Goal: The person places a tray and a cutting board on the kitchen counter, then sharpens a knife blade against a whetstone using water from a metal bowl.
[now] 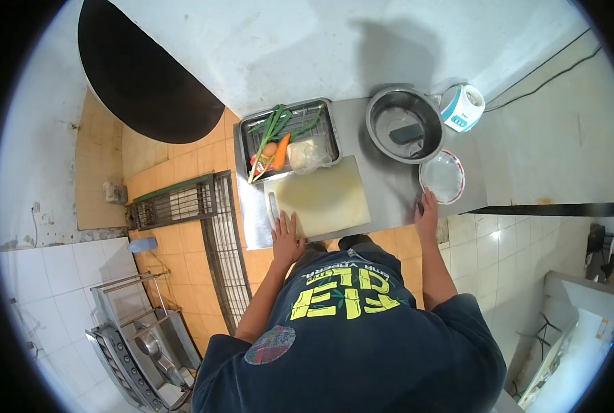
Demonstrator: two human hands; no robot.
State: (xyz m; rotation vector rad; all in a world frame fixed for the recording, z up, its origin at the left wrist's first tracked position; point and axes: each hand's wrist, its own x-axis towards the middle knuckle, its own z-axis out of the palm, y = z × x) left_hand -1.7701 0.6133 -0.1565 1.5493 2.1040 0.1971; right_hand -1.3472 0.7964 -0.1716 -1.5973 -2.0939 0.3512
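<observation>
My left hand point(287, 239) lies with its fingers spread at the near left edge of a pale cutting board point(320, 196), close to the board's handle slot. Out at the right, my right hand point(427, 212) rests by the table's front edge, fingers stretched toward the rim of a white bowl with a red edge point(442, 177). A small dark patch shows beside its thumb; whether it is an object or shadow is unclear. Behind the board, a metal tray point(334, 131) holds green onions point(274, 127), a carrot point(282, 153), an egg point(270, 149), a red packet point(261, 165) and a pale bagged block point(307, 153).
A large steel basin point(376, 131) with a dark grey object point(407, 133) inside stands at the back of the steel table point(382, 199). Right of it is a white-and-blue appliance point(463, 108) with a cord. Metal grating point(225, 255) crosses the floor at left, near a stove point(138, 358).
</observation>
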